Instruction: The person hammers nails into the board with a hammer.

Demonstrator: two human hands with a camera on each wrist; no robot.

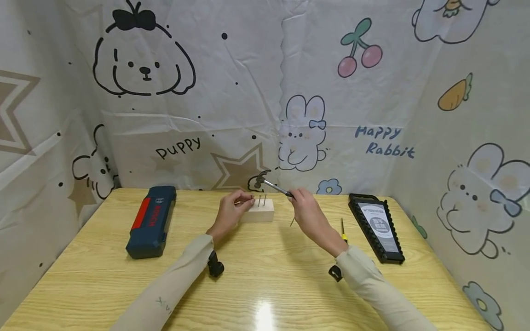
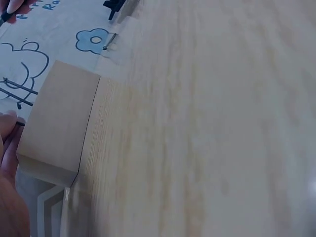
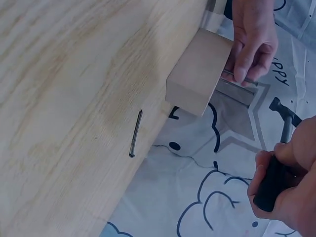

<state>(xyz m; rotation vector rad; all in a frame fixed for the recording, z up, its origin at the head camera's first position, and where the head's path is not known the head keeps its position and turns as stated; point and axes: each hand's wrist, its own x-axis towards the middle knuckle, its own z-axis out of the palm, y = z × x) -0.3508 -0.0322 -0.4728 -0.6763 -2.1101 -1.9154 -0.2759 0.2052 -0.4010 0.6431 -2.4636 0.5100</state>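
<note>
A pale wooden block (image 1: pixel 262 215) sits toward the back of the table, with two nails (image 1: pixel 259 201) standing upright in its top. At the block's left end my left hand (image 1: pixel 233 210) pinches another nail between thumb and fingers; its tip is hard to make out. My right hand (image 1: pixel 308 216) grips the black handle of a hammer (image 1: pixel 275 186), its head raised above the block and apart from the nails. The right wrist view shows the hammer (image 3: pixel 277 173) in my fist and my left hand (image 3: pixel 254 47) at the block (image 3: pixel 200 69).
A loose nail (image 3: pixel 136 133) lies on the table to the block's right. Farther right are a yellow-handled screwdriver (image 1: pixel 344 236), partly behind my right wrist, and a black tool rack (image 1: pixel 377 230). A dark blue and red case (image 1: pixel 153 223) lies at left. Printed cloth (image 1: pixel 248 69) hangs behind.
</note>
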